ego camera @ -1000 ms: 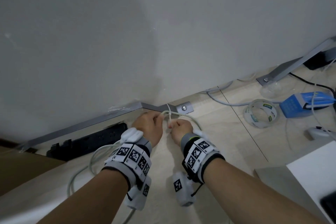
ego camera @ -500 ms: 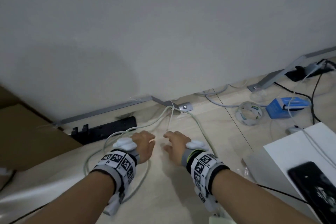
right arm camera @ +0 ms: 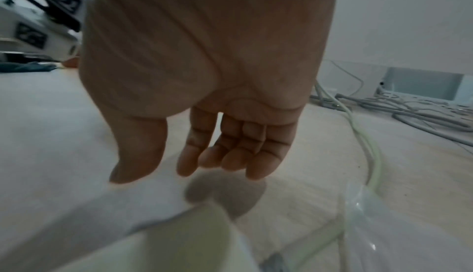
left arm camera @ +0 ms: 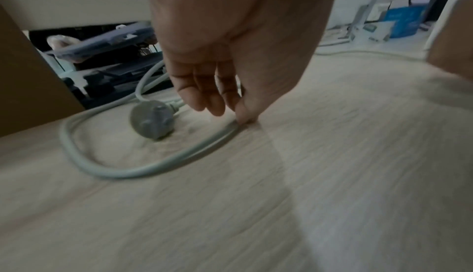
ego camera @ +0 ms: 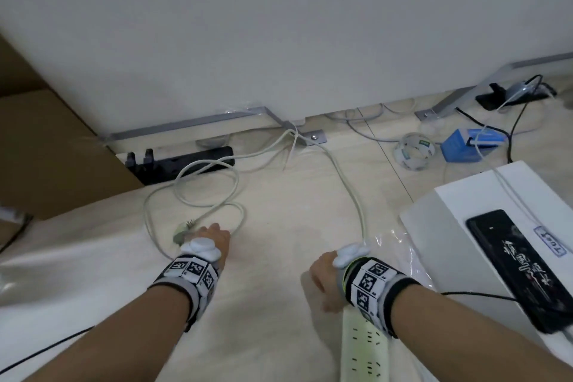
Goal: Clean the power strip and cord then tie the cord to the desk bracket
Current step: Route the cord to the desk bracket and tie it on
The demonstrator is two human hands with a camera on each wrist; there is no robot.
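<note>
Two hands sit low in the head view, both above the pale wooden floor [ego camera: 279,257]. At lower left of centre, the left hand [ego camera: 214,239] points its fingers [left arm camera: 204,92] down; they hang nearly straight and loose, and the thumb tip touches a loop of the white cord [ego camera: 237,183] without gripping it. The cord's plug [left arm camera: 152,121] lies on the floor just beside those fingers. At lower right of centre, the right hand [ego camera: 324,279] hangs relaxed and holds nothing, its fingers [right arm camera: 243,151] slightly bent above the end of the white power strip [ego camera: 364,347], which runs off the bottom edge. From there the cord climbs to the grey desk bracket [ego camera: 305,136] at upper centre, where a thin white tie binds it. A black power strip [ego camera: 186,163] lies left of the bracket, along the wall. A tape roll [ego camera: 414,150] and a blue box [ego camera: 462,146] sit at upper right.
</note>
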